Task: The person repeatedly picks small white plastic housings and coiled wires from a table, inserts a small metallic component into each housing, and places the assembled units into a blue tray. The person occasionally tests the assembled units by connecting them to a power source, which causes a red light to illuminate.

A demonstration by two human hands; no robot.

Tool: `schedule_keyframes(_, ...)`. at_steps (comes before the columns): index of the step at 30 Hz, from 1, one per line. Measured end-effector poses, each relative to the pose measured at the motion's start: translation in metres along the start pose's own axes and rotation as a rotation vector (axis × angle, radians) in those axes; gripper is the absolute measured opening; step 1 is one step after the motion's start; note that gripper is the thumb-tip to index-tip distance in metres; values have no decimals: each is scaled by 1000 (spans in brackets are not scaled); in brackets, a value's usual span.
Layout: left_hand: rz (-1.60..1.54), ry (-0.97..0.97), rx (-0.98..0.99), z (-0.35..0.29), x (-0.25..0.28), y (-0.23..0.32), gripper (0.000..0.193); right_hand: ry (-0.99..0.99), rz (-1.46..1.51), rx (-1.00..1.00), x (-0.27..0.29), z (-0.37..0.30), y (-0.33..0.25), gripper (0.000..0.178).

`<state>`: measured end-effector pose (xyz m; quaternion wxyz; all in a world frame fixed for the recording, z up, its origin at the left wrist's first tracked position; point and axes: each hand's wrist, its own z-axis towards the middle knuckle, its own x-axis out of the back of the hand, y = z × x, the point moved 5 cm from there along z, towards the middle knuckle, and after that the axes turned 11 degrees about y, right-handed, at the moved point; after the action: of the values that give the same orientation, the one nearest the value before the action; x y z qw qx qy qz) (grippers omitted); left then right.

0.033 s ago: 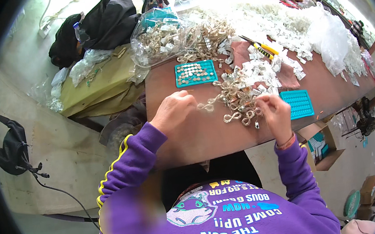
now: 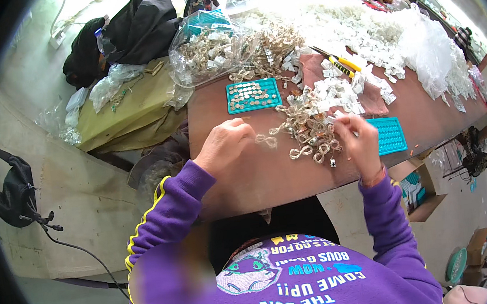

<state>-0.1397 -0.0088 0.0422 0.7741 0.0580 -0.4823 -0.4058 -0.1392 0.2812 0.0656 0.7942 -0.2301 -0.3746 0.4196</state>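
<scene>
On the brown bench (image 2: 226, 191), a teal tray (image 2: 251, 108) near the left edge holds many small round pieces, pale and coppery, lying loose over its face. A second teal tray (image 2: 391, 136), nearer the right part of the near edge, shows rows of small hollows. A clear bag (image 2: 180, 70) at the far left corner bulges with looped cord bundles and white tags, with something teal above them. Below the near edge, toward the right, an open cardboard box (image 2: 435, 206) holds teal pieces. The pile of cord bundles (image 2: 305, 126) lies mid-bench between the trays, spilling toward the near edge. The left hand (image 2: 228, 144) hovers close to that edge, its fingertips drawn narrowly together; a blurred cord loop (image 2: 265, 140) shows just beyond them (gripped or merely behind, I cannot tell). The right hand (image 2: 359, 142) reaches the pile's right side, fingers curled narrow, a small white piece (image 2: 338, 114) at their tips, its hold unclear; this hand also covers the second tray's left end. The white heap (image 2: 354, 23) hides the bench's far edge and washes out in glare. A smudge blurs the left sleeve (image 2: 171, 283).
</scene>
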Motion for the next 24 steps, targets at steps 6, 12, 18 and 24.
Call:
schedule_keyframes(6, -1, 26, -188, -2, -14, 32, 1, -331, -477, 420, -49, 91, 54, 48)
schedule_keyframes(12, 139, 13, -77, -6, -28, 25, 2, -698, -598, 435, -86, 113, 82, 42)
schedule_keyframes(18, 124, 15, -75, -10, -29, 23, 5, -586, -428, 353, -76, 117, 83, 33)
schedule_keyframes(24, 56, 15, -52, -9, -31, 23, 6, -535, -178, 259, -74, 117, 43, 30)
